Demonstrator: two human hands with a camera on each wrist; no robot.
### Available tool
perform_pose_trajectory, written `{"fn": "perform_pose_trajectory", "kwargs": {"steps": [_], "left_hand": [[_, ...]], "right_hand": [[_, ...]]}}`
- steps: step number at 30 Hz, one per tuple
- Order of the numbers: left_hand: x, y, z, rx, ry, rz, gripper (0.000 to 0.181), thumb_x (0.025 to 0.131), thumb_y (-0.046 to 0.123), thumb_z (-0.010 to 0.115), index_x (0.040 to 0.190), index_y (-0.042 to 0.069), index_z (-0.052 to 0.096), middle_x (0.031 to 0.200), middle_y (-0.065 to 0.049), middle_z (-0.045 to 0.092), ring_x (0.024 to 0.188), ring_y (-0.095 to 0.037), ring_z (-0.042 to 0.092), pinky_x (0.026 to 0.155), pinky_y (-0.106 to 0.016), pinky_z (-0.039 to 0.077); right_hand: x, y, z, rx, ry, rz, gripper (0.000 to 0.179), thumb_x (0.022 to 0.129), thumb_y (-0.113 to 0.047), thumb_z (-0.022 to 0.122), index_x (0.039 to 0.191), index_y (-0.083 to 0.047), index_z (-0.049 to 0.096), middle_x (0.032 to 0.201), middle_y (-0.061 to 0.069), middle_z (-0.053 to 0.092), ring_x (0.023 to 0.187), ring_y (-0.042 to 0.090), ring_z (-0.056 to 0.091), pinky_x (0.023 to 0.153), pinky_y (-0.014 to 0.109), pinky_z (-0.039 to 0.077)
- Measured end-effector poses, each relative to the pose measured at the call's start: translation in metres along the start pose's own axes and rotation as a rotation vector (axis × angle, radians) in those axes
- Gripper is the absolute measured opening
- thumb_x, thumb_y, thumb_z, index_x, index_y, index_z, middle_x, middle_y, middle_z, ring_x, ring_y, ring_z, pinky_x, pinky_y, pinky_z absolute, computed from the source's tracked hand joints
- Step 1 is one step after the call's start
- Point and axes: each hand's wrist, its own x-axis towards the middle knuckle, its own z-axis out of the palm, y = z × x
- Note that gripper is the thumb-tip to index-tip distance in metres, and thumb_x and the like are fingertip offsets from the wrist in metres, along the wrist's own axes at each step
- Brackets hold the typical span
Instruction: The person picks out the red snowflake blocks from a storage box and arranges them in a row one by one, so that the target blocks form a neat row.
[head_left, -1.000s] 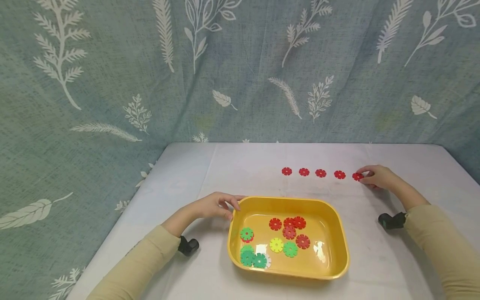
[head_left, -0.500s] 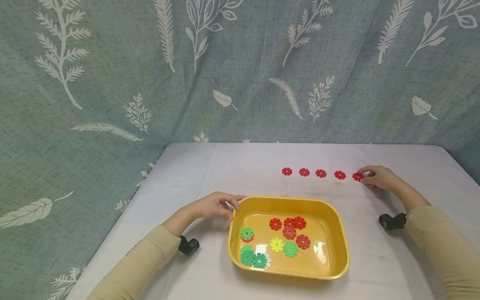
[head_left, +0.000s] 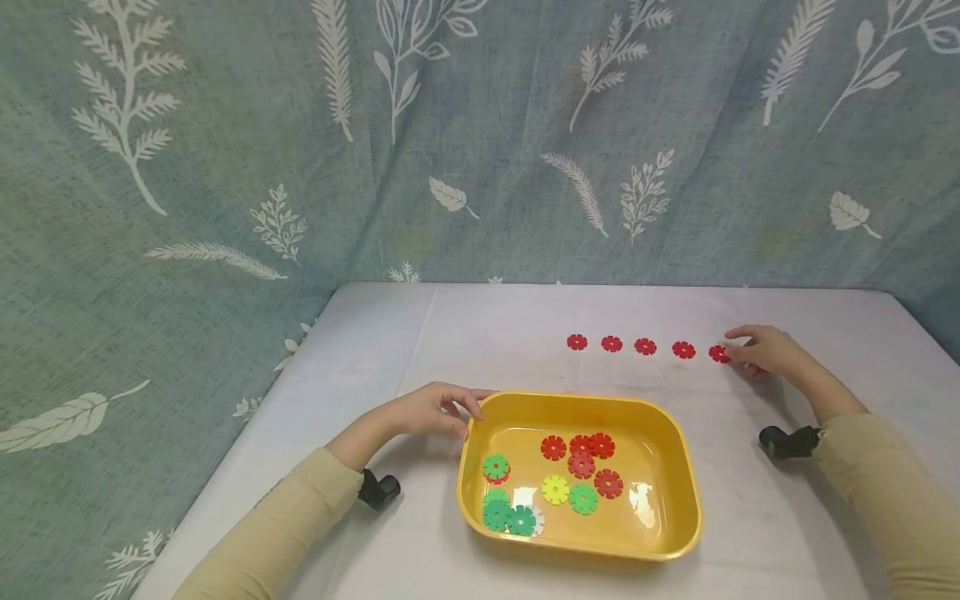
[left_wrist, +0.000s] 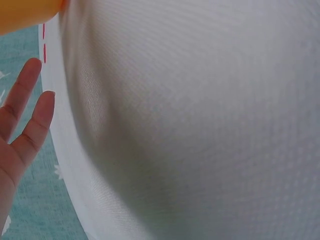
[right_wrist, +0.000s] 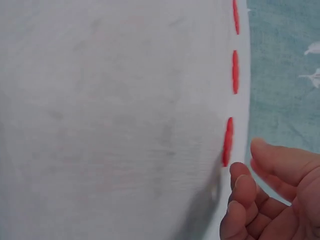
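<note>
A row of several red notched plastic discs [head_left: 646, 347] lies flat across the back of the white table. At the row's right end, my right hand [head_left: 768, 352] is beside the last red disc [head_left: 717, 354], its thumb tip overlapping the disc's edge in the head view. Nothing is held between its thumb and forefinger, which stand apart in the right wrist view. My left hand [head_left: 431, 411] touches the back left corner of a yellow tray [head_left: 581, 405], fingers loosely extended. Inside the tray lie red, green, yellow [head_left: 555, 490] and white discs, some overlapping.
A white cloth [head_left: 360, 350] covers the table. Behind and to the left hangs a blue-green curtain [head_left: 480, 167] with white leaf prints. A black wrist device [head_left: 379, 492] sits under the left cuff, another black device [head_left: 787, 442] under the right.
The fingers of my right hand have parted and drawn slightly right, letting go of the last red disc. My left hand stays at the tray. The head view has shifted a little.
</note>
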Motion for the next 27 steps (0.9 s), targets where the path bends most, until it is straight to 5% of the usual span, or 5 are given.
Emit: {"fn": "perform_pose_trajectory", "kwargs": {"steps": [16,27], "left_hand": [[0.0,-0.002,0.0,-0.031,-0.009,-0.004,0.024,0.076,0.017,0.073,0.094,0.005,0.064,0.139,-0.013,0.044,0.13,-0.029,0.037,0.092,-0.043,0.043],[0.0,-0.002,0.0,-0.035,-0.015,0.017,0.022,0.076,0.015,0.073,0.094,0.005,0.064,0.139,-0.014,0.044,0.131,-0.03,0.036,0.09,-0.045,0.044]], "right_hand": [[-0.049,-0.075,-0.02,0.066,0.034,-0.221,0.056,0.088,-0.033,0.059,0.131,0.0,0.042,0.11,0.025,0.061,0.074,0.024,0.06,0.069,0.032,0.053],[-0.085,-0.122,-0.016,0.101,-0.153,-0.331,0.052,0.086,-0.032,0.063,0.128,-0.007,0.047,0.094,0.007,0.065,0.067,0.02,0.055,0.063,0.031,0.05]]}}
